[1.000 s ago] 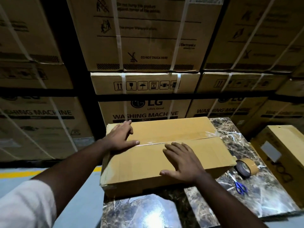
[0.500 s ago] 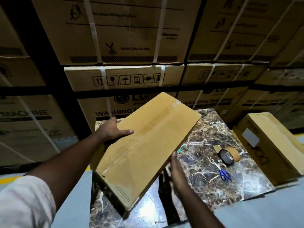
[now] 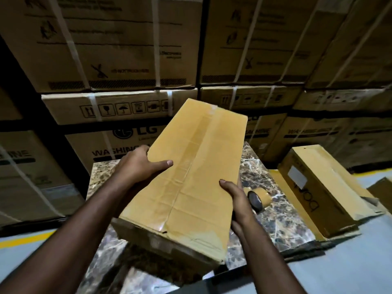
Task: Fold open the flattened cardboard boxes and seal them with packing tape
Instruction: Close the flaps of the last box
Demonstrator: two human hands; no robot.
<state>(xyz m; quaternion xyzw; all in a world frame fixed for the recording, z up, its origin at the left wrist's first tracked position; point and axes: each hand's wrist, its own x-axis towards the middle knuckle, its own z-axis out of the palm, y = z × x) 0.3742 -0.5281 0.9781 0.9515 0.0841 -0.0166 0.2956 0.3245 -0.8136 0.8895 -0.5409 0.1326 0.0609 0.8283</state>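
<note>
While the left hand [image 3: 140,164] grips the left long edge of the taped cardboard box [image 3: 191,177], thumb laid across its top face, the right hand [image 3: 235,198] clasps the opposite edge, thumb on top and fingers curled underneath. The box is held tilted above the marble-patterned table [image 3: 282,219], its clear-taped seam running lengthwise. A tape roll [image 3: 257,200] lies on the table just beside the right hand. A second box [image 3: 322,192] rests to the right. Strapped washing-machine cartons [image 3: 118,60] are stacked behind.
</note>
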